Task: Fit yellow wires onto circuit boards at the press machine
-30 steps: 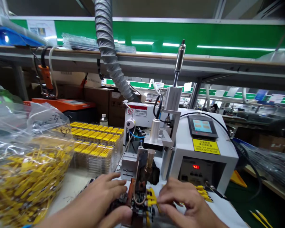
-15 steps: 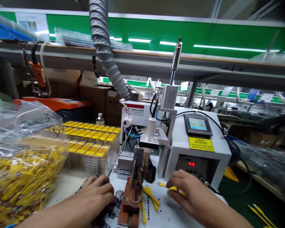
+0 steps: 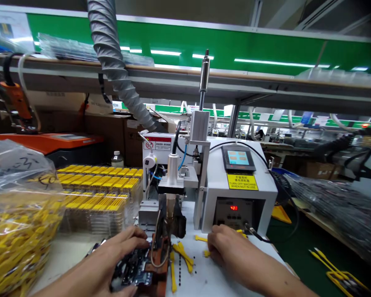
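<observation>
The left hand (image 3: 120,258) had its fingers spread around dark parts (image 3: 137,266) beside a brown block (image 3: 159,282). The right hand (image 3: 231,252) curled its fingers together at a yellow strip (image 3: 207,253) on the base (image 3: 210,280), any pinch unclear.

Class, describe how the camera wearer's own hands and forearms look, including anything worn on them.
The left hand and right hand have five-fingered human shapes, without gloves. No rings show on the visible fingers. The left forearm and right forearm show no sleeves, watches or cables within view.
</observation>
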`<state>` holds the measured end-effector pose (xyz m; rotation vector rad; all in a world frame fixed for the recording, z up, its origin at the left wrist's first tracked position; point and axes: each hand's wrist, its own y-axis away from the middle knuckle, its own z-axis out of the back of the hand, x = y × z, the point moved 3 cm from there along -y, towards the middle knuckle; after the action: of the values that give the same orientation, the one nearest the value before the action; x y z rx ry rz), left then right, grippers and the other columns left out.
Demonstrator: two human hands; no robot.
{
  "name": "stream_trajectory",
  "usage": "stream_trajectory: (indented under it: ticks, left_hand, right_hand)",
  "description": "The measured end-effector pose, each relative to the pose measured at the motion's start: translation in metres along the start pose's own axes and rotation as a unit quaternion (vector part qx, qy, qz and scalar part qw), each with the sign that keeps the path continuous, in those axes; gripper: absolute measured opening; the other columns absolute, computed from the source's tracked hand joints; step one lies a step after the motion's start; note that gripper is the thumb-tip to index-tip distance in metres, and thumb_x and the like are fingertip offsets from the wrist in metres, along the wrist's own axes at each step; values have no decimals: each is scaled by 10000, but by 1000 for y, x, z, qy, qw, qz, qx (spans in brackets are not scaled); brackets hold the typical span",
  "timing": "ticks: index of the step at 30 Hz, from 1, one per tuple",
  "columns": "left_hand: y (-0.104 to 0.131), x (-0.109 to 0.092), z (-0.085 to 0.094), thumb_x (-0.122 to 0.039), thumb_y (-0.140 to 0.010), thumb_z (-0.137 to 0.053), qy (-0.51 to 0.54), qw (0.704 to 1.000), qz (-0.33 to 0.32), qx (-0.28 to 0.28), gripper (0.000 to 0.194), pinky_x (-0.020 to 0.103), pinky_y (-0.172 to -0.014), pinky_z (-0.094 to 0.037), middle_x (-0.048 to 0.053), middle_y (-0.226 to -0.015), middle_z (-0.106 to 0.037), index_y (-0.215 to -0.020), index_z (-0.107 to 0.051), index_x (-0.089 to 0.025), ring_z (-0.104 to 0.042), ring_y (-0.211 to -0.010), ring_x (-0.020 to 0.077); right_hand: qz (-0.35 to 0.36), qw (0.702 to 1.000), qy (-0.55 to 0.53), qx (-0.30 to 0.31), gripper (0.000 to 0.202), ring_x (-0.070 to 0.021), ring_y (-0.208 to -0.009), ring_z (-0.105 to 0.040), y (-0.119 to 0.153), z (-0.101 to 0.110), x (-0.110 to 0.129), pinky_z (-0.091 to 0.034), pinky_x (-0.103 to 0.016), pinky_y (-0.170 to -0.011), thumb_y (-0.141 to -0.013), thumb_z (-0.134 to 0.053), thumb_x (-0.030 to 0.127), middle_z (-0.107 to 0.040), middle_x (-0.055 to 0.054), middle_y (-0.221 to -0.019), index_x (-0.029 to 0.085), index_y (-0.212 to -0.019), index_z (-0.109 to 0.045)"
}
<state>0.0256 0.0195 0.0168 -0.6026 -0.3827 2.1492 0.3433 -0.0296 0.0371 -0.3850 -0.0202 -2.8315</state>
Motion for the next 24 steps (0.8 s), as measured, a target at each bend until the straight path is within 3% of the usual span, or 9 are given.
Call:
stream_trajectory:
  ticks: [6,9,15,19,24]
  left_hand:
    - [-11,-7,-9,-316,-719,-718,39,994,96,14,601,480,-957,-540,75,-1242,-705,-1309,-610,-290,-673,-1116,327]
    - [-24,-20,-13,-283,-691,-712,129,982,135,36,689,454,-926,-557,43,-1171,-739,-1365,-569,-317,-682,-1082,334]
    - [-46,-42,-17,-294,-735,-705,259,947,165,99,817,375,-847,-584,3,-859,-782,-1497,-411,-294,-706,-999,325]
    - [-44,-42,-12,-308,-772,-697,273,937,191,101,794,381,-882,-564,34,-1027,-770,-1504,-392,-282,-682,-1054,318]
    - [-37,-38,-18,-258,-772,-653,192,973,115,65,747,403,-927,-549,50,-1242,-698,-1481,-419,-302,-642,-1138,324]
  right_hand:
    - [41,997,-38,-43,233,-209,-863,-588,-10,4,10,-453,-291,-744,-838,-559,-60,-634,-64,-916,161,-864,-629]
    - [63,993,-59,-79,171,-214,-857,-577,-9,8,18,-469,-314,-756,-898,-555,1,-616,-76,-925,161,-928,-609]
    - [185,955,-122,-198,141,-210,-861,-551,-6,13,27,-462,-332,-780,-924,-542,61,-618,-57,-876,171,-894,-624]
    - [222,935,-147,-233,182,-198,-824,-556,-6,12,30,-459,-310,-720,-939,-507,87,-632,-59,-847,167,-926,-670]
    - [260,914,-170,-260,212,-190,-775,-574,-6,7,36,-479,-310,-708,-917,-524,95,-664,-70,-812,152,-964,-722]
